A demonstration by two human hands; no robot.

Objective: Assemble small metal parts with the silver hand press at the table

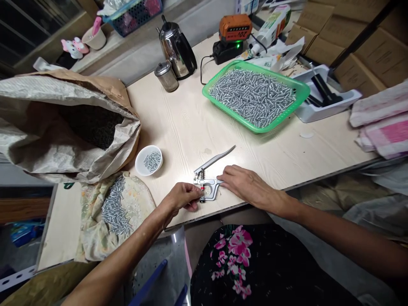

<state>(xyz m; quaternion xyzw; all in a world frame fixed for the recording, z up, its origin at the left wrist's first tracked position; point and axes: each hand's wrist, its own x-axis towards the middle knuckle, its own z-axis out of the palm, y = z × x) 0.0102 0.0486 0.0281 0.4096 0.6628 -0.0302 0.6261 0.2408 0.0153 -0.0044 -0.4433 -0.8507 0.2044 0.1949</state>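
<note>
Our left hand pinches its fingers on the head of the silver metal hand press, which lies on the pale wooden surface. Our right hand lays its fingers together, flat on the press's body. If the lever snaps down, it could nip a fingertip. Far beyond the press, an orange battery reads "20V".

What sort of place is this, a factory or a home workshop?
Probably a small home or back-room assembly bench: a green tray heaped with small metal parts, a hand press between the left hand and right hand, a kettle and stacked cardboard boxes alongside.
</note>
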